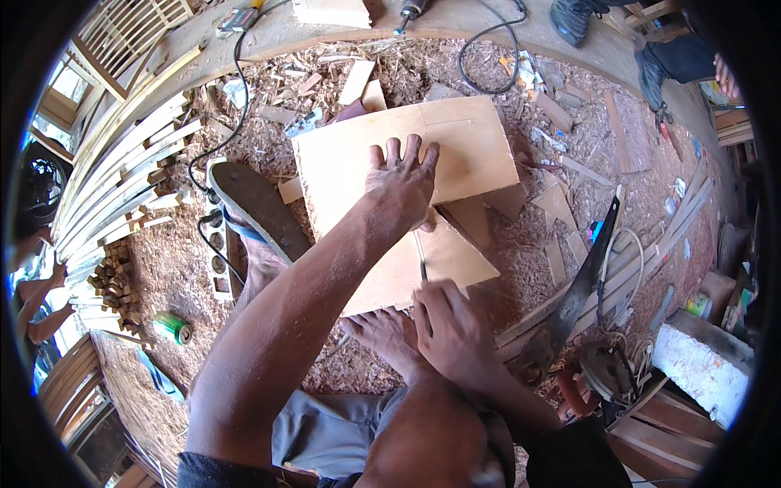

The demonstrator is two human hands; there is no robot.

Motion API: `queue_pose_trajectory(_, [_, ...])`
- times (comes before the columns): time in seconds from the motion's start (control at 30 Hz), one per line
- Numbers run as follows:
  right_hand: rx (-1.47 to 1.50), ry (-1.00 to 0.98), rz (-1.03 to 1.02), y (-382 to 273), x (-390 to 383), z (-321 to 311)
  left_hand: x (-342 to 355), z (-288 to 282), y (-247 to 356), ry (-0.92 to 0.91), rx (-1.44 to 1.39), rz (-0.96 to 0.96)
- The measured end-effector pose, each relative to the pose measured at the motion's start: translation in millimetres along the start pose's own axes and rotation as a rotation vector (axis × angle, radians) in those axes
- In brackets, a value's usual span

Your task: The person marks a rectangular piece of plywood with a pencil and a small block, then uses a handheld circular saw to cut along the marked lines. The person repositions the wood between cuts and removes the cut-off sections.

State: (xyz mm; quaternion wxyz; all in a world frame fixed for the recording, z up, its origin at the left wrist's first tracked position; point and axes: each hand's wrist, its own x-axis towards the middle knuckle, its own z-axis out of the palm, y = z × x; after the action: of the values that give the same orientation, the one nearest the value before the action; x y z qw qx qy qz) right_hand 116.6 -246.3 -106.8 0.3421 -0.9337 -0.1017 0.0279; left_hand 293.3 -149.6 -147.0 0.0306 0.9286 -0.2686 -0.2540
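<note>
A pale plywood sheet (342,163) lies on the shavings in front of me, with a wedge-shaped opening at its right side and a lower section (460,259) below it. My left hand (403,183) presses flat on the sheet, fingers spread. In my right hand (455,325), closed in a fist near the lower edge, is a narrow dark-bladed tool (423,270). Its blade points away from me and meets the plywood just below my left hand. The handle is mostly hidden by my fingers, so its exact kind is unclear. My bare foot (382,332) is at the lower edge.
Wood scraps and shavings cover the floor. To the left lie stacked wooden strips (134,175), a power strip (218,256) and a green can (172,328). A long dark saw blade (587,264) and a corded power tool (604,370) are right. Another person's boots (651,75) stand far right.
</note>
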Motion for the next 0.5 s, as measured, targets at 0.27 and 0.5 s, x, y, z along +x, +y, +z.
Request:
queue_pose_trajectory(0.27, [-0.024,0.112,0.033,6,-56,-38,2,11,-5,0.067,0.028,0.036])
queue_pose_trajectory(0.5, [-0.151,0.133,0.436,55,-27,-39,-1,9,-3,0.055,0.027,0.024])
